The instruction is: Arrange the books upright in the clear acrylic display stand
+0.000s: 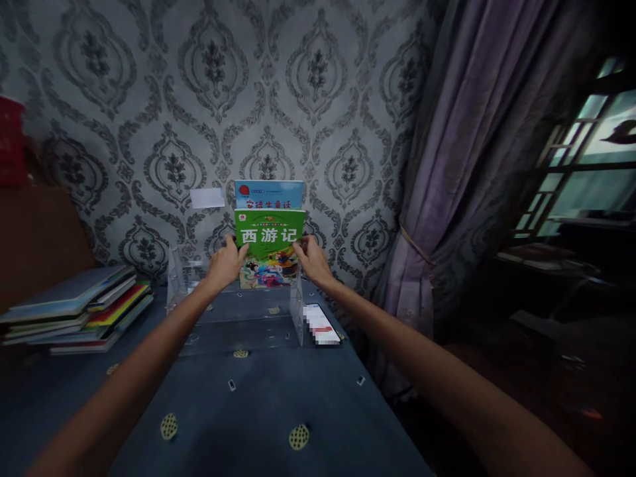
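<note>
1. surface: dark blue cloth (238,411), dotted with pale yellow and small white motifs, runs from the near edge to the wall.
2. at left, a stack (74,311) of books, unevenly piled; a brown box (44,232) beside it, a red object (10,142) above.
3. at right, a lit phone (325,324) lies face up, just beside the clear rack (297,311).
4. left hand (226,260) grips the left edge of the green book (271,248), thumb on the cover; right hand (313,258) grips the right edge likewise. the book is upright, cover to the viewer, at the rack.
5. behind it, a blue book (271,192) shows its top part.
6. beyond: patterned wall (318,119), grey damask; tied purple curtain (437,179) at right; window (576,159) farther off.
7. hidden or unclear: most of the blue book; fingers behind the green book; whether that book touches the rack; part of the phone screen, pixelated; the rack's outline, faint; the dark area under the window. the red object and both forearms are cut off.
</note>
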`<action>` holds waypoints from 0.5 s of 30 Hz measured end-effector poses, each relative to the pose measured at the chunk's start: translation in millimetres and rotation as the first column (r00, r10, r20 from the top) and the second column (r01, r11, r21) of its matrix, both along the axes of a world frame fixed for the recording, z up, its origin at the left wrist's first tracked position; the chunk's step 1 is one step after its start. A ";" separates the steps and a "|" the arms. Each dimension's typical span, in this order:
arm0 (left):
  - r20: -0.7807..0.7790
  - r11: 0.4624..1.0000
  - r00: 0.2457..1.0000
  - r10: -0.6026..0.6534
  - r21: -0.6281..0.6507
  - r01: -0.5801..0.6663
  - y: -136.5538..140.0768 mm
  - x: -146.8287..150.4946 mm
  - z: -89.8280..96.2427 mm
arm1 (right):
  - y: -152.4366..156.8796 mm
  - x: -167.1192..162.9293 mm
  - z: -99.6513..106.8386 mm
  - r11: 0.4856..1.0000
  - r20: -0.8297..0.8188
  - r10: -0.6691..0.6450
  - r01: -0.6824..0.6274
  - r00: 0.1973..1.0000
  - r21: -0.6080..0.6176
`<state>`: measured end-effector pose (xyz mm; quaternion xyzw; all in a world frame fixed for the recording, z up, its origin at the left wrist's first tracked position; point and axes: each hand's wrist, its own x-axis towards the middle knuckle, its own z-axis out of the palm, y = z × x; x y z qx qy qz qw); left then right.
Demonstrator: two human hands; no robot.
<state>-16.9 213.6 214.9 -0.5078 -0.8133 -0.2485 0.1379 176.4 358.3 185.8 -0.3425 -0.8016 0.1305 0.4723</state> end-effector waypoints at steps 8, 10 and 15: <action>-0.050 0.999 0.999 0.007 -0.049 -0.010 1.3 -0.6 2.8 | 10.5 -4.3 -3.5 0.998 -0.019 0.019 -0.018 1.000 0.059; -0.055 0.998 0.998 0.009 -0.061 -0.013 1.5 -1.0 4.2 | 12.8 -5.1 -4.4 0.997 -0.020 0.022 -0.020 1.000 0.078; -0.065 0.996 0.998 0.014 -0.082 -0.019 0.1 -1.0 6.8 | 14.2 -7.0 -4.2 0.995 -0.021 0.016 -0.014 1.000 0.097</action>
